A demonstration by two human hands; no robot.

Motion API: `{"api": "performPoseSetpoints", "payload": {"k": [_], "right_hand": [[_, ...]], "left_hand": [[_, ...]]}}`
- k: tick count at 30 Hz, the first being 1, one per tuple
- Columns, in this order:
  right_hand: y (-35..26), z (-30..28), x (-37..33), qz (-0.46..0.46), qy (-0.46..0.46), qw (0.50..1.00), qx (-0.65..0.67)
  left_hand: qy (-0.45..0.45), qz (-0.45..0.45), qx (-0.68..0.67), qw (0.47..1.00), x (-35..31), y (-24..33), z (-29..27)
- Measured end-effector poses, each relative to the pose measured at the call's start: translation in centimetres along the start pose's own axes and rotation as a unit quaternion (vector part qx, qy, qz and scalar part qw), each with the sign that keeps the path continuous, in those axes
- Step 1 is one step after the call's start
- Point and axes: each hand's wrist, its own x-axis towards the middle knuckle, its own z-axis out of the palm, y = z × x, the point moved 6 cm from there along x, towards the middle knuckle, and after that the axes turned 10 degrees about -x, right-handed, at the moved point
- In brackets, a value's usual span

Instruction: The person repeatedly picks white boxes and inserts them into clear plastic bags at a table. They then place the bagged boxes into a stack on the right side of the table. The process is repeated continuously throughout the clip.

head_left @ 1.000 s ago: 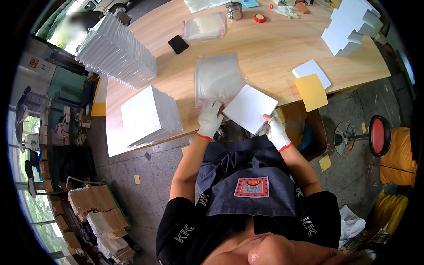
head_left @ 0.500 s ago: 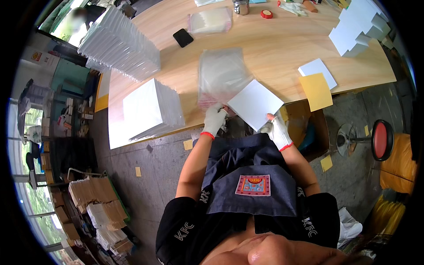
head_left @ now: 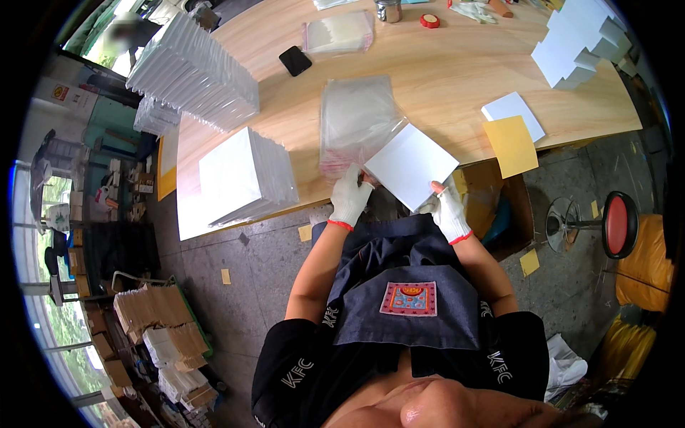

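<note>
1. Table (head_left: 442,64), pale wood: your work surface, curving across the view.
2. Tall stack (head_left: 196,75) of film-wrapped white pieces: at the table's far left.
3. Low stack (head_left: 228,171), also wrapped, white-topped: nearer you, left of the bags.
4. Clear bags (head_left: 357,110), flat pile, pinkish near edge: in front of you.
5. White slab (head_left: 414,165): turned cornerwise over the table's near edge, its left corner beside the bags' pinkish edge. Step in hand, as judged: bringing slab and bag mouth together; whether any of it is inside, you cannot tell from here. The next move seems to call for a mouth held wide and the slab squared to it.
6. Right hand (head_left: 449,214), gloved: holds the slab's near corner, thumb on top.
7. Left hand (head_left: 350,196), gloved: fingers bent at the bags' near edge; whether they pinch film, cannot tell.
</note>
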Motion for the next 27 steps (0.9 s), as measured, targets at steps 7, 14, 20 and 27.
{"api": "performPoseSetpoints", "payload": {"k": [7, 14, 20, 27], "right_hand": [[0.9, 0.8, -0.6, 0.004, -0.003, 1.000, 0.012], [1.3, 0.4, 0.2, 0.010, 0.007, 1.000, 0.012], [1.2, -0.2, 0.7, 0.007, 0.004, 1.000, -0.009], [1.4, -0.3, 0.8, 0.008, -0.007, 1.000, -0.002]], "left_hand": [[-0.013, -0.068, -0.066, 0.995, -0.1, -1.0, -1.1], [-0.004, -0.024, -0.070, 0.997, -0.3, -0.6, -1.1], [0.047, -0.010, -0.101, 0.994, -0.9, -0.4, -1.2], [0.068, 0.051, -0.050, 0.995, -1.9, -0.8, -0.4]]}}
